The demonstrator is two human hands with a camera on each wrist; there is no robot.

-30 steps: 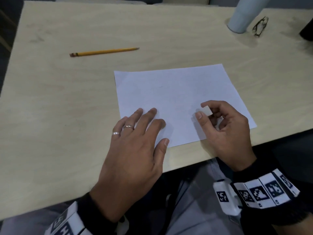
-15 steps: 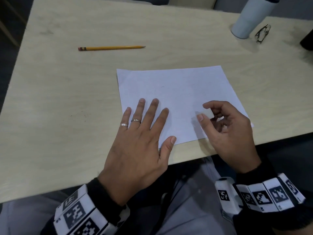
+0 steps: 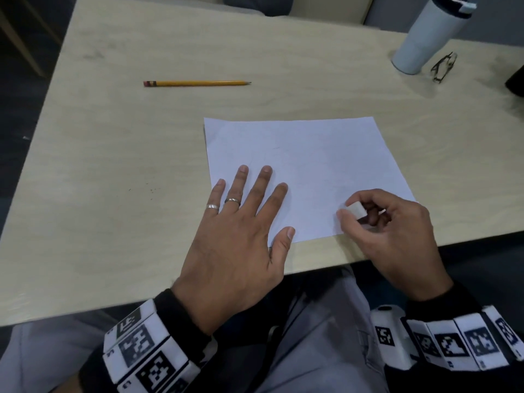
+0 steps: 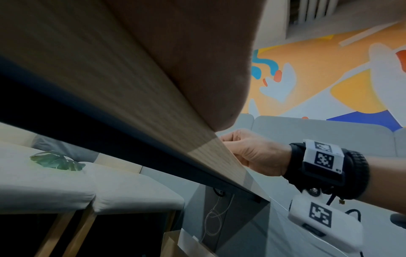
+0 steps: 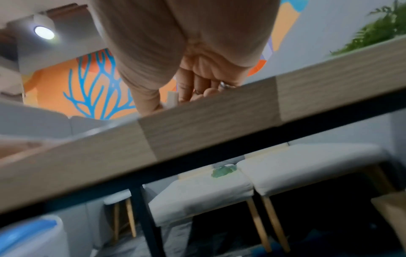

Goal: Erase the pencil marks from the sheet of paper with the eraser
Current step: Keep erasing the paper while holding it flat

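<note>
**Eraser poised over a nearly clean page**

A pale wooden table (image 3: pixel 127 171) fills the head view, with a white sheet of paper (image 3: pixel 306 154) lying flat near its front edge. The person's left hand (image 3: pixel 238 236) lies spread on the sheet's near left corner, fingers straight and apart, holding nothing and apparently pinning the page in place; two rings show on it. The right hand (image 3: pixel 397 231) sits at the sheet's near right corner, fingers curled, pinching a small white eraser (image 3: pixel 355 209) between thumb and forefinger. Whether the eraser touches the paper cannot be told from this angle. In the right wrist view the eraser (image 5: pixel 172 98) shows just above the table edge, between thumb and fingers.

Well beyond the sheet to the left lies a yellow pencil (image 3: pixel 197 83), untouched. At the far right corner stand a pale tumbler (image 3: pixel 425 38) and a pair of glasses (image 3: pixel 443 66) beside it.

Only faint grey traces can be made out near the middle of the page, too light to read clearly. By that showing the job looks either largely done or facing very light marks; any rubbing left would be toward the sheet's centre, away from where the eraser now sits.
</note>
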